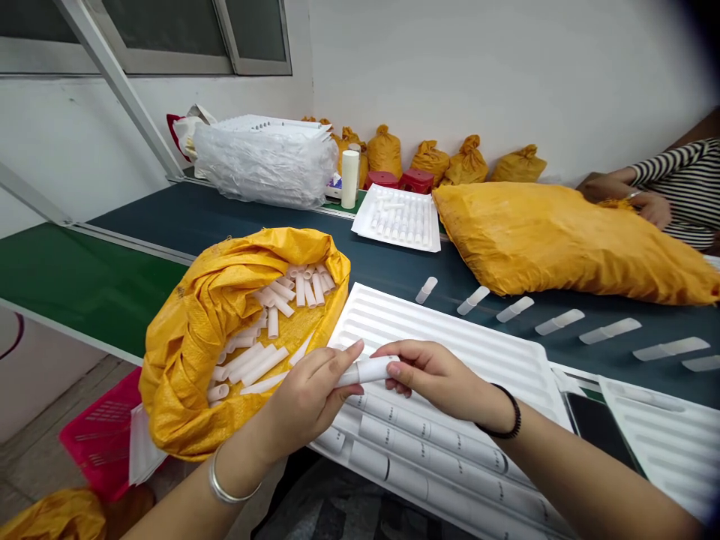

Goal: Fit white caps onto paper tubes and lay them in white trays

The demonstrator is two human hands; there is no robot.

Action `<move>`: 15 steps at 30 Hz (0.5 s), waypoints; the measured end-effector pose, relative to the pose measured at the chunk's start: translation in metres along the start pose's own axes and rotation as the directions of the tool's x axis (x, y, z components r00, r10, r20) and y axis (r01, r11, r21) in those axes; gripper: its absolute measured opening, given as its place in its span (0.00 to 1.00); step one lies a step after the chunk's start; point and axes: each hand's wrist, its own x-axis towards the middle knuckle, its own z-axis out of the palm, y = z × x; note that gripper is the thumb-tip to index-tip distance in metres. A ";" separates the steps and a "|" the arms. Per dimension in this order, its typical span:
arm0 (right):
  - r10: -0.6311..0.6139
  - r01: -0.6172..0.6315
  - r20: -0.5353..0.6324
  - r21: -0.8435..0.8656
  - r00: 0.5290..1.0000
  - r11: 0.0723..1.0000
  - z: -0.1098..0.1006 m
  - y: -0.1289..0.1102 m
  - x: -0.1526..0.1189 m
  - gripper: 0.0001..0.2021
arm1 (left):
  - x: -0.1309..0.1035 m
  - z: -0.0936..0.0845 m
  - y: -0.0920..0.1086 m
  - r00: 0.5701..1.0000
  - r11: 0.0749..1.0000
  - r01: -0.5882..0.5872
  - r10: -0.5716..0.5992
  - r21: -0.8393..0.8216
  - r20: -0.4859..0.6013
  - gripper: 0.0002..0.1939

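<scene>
A white tube (pixel 372 369) is held over the tray (pixel 450 319), its one end gripped by the left hand (pixel 304 397), its other pinched between the thumb and fingers of the right hand (pixel 442 379). Printed tubes (pixel 427 450) are seen only in the tray's near grooves, so it is judged partly filled. Left of the tray, loose tubes (pixel 259 364) are held in a yellow sack (pixel 194 330); beyond and right of it, frosted tubes (pixel 559 322) are spaced along the desk (pixel 388 266).
</scene>
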 end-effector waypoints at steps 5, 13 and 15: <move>-0.147 0.082 -0.041 -0.669 0.988 0.739 -0.014 0.013 0.049 0.12 | -0.016 -0.017 -0.027 0.978 0.912 0.183 -0.206 0.367 0.025 0.33; 0.175 -0.576 -0.604 -0.572 0.778 0.584 -0.095 0.058 0.154 0.13 | -0.062 -0.040 -0.088 0.425 0.489 0.579 -0.864 0.653 0.270 0.07; 0.270 -0.623 -0.587 -0.559 0.763 0.547 -0.106 0.065 0.158 0.13 | -0.069 -0.033 -0.090 0.439 0.511 0.583 -0.852 0.631 0.284 0.07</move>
